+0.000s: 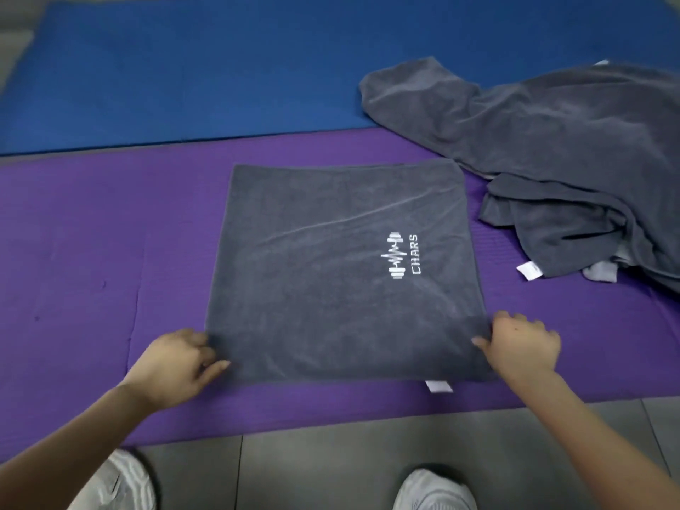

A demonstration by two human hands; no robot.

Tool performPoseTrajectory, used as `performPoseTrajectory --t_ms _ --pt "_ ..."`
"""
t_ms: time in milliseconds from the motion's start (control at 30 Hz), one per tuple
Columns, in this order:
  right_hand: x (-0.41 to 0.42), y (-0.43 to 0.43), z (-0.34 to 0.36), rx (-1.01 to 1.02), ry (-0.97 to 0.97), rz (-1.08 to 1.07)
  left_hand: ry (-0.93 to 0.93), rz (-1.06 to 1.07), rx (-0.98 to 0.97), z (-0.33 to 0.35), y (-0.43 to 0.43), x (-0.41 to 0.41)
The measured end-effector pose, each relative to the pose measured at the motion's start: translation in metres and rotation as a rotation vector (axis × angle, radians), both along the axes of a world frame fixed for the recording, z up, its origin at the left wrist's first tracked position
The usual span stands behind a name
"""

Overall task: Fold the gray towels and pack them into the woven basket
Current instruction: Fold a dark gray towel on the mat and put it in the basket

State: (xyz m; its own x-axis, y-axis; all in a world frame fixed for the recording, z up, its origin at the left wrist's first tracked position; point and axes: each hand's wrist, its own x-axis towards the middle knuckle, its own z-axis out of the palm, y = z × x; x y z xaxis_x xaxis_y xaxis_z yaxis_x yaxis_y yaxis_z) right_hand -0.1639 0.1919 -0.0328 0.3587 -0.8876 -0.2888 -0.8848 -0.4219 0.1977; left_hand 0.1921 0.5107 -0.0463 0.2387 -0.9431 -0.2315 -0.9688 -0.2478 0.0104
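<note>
Towel (331, 274), flat on the purple mat (92, 288), directly ahead of the person; it looks near square, with no clear long axis. Left hand (176, 366) pinches the towel's near-left corner and right hand (522, 347) its near-right corner, equally close. The next fold probably carries this near edge to the far one. Unfolded towels (552, 141) lie heaped right of the towel. No basket is in view.
</note>
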Motion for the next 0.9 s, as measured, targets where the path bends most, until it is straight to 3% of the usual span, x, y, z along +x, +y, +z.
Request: performPoseTrajectory --t_ms 100,200,300,400,567,733,900 --pt "0.038 -0.012 -0.011 -0.25 -0.361 0.219 -0.045 0.035 -0.195 0.004 -0.057 0.009" --pt "0.083 -0.031 -0.03 -0.173 -0.402 0.426 -0.08 0.142 -0.254 -0.006 -0.123 0.011" --pt "0.107 -0.054 -0.051 -0.134 -0.339 0.576 0.01 0.263 -0.225 -0.021 -0.174 0.013" --pt "0.123 -0.091 -0.056 -0.209 -0.393 0.508 0.013 0.283 -0.273 -0.029 -0.215 0.031" --pt "0.167 -0.171 -0.045 -0.358 -0.484 0.441 -0.141 0.277 -0.347 -0.022 -0.287 0.086" --pt "0.198 -0.212 -0.047 -0.251 -0.487 0.553 -0.087 0.243 -0.248 -0.027 -0.328 0.111" --pt "0.205 -0.228 -0.049 -0.218 -0.562 0.503 -0.086 0.333 -0.232 -0.025 -0.343 0.119"
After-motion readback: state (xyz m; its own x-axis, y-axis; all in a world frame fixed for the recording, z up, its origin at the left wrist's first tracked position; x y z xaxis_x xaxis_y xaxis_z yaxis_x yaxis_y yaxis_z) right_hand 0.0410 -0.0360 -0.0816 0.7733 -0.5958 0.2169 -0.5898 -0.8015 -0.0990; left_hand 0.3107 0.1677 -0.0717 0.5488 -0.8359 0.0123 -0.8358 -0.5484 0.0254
